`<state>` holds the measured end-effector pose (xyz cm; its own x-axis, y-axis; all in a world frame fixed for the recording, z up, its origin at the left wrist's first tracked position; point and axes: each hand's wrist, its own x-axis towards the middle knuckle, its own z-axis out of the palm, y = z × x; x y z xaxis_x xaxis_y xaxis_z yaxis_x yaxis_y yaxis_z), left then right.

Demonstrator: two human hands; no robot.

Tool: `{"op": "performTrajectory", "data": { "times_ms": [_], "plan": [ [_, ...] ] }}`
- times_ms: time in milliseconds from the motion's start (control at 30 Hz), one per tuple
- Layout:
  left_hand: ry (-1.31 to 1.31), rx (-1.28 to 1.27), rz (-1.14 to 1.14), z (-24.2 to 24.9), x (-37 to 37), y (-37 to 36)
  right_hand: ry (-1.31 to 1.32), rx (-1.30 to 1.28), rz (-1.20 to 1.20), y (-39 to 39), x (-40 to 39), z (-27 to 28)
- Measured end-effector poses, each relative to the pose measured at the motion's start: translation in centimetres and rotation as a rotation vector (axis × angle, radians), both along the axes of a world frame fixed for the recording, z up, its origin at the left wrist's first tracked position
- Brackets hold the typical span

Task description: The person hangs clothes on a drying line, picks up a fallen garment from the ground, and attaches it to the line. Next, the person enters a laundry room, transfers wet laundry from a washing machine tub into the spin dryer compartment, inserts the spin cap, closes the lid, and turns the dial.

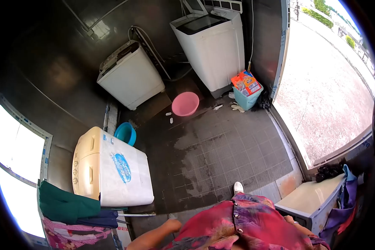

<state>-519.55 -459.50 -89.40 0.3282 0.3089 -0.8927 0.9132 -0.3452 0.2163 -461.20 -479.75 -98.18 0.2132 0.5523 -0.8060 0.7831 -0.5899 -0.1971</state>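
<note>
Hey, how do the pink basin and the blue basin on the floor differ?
The pink basin sits in the open on the dark floor, fully visible; the blue basin is tucked behind the cream washing machine, partly hidden. The pink basin looks wider and shallower, the blue basin deeper. Both are round.

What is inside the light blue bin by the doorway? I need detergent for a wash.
An orange packet sticks out of the light blue bin. Whatever lies beneath it is hidden.
</note>
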Motion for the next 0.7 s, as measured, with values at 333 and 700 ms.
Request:
{"op": "performTrajectory", "data": {
  "times_ms": [333,700],
  "plan": [
    [-0.088,0.601,-0.236,2.8,12.3,21.4,0.286,0.799,0.744,47.2,-7.9,11.5],
    [-0.656,0.65,-0.608,7.0,24.1,42.9,1.32,0.896,1.253,62.3,-37.8,26.7]
  ]
}}
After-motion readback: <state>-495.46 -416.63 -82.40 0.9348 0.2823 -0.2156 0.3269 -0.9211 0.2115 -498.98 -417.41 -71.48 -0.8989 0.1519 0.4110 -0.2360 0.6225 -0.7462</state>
